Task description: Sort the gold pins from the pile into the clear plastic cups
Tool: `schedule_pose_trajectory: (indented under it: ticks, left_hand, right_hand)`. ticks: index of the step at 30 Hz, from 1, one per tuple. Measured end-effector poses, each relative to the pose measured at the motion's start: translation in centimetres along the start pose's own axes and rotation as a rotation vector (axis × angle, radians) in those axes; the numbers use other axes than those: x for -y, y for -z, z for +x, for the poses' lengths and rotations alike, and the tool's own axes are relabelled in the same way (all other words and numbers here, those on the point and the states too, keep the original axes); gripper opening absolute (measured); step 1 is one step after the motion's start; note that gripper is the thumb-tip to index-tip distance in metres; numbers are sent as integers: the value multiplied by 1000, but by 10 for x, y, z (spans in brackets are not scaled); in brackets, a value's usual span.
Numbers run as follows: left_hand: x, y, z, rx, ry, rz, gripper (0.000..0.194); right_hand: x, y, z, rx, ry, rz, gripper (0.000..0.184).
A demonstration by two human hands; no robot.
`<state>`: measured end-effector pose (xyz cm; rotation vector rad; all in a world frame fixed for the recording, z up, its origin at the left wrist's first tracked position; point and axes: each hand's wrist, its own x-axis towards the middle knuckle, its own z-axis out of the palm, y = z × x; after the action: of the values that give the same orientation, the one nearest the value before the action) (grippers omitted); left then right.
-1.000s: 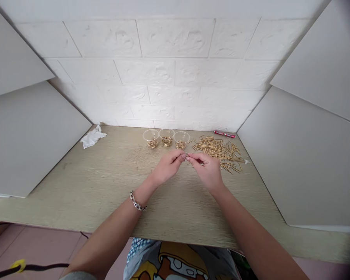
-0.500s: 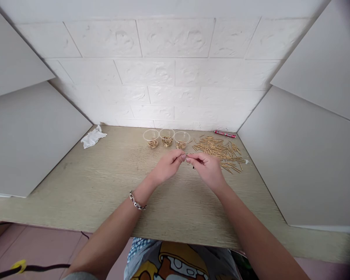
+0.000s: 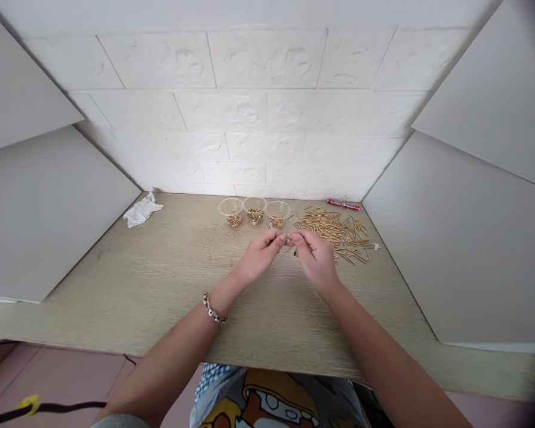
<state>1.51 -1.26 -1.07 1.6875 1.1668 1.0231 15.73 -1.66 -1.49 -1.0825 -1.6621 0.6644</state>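
Note:
My left hand (image 3: 261,254) and my right hand (image 3: 314,257) meet fingertip to fingertip above the table. Both are closed in a pinch, thumbs on top. Whatever lies between the fingertips is too small and too covered to make out. Just beyond my right hand spreads a pile of thin gold-coloured metal rods (image 3: 323,223). Behind my left hand stand three clear plastic cups in a row: the left cup (image 3: 230,208), the middle cup (image 3: 255,205) and the right cup (image 3: 278,210). Small gold-coloured pieces fill the bottom of each.
A red printed tube (image 3: 343,204) lies at the back right by the wall. Crumpled white tissue (image 3: 142,210) rests at the back left. Grey panels (image 3: 49,214) flank the wooden table (image 3: 160,285), and a white brick-patterned wall (image 3: 249,107) closes the back. Fine brown specks lie left of the cups.
My right hand has turned and shifted slightly left, its fingers curling closer against my left fingertips. My left hand has moved a little to the right. The cups and rods stay put.

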Motion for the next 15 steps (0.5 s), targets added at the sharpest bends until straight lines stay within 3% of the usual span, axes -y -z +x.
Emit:
schedule_pose_trajectory:
  ticks: [4,9,15]
  left_hand:
    - [-4,-5,-3,22,49,-81,34]
    - [-9,-9,-5,34,74,-158,33]
    - [-6,-10,-3,36,77,-177,31]
  right_hand:
    - [-5,-6,-1,-19,-119,160,39]
    - [-14,-11,1,120,-290,403,44]
    - [-16,-12,1,125,-293,392,44]
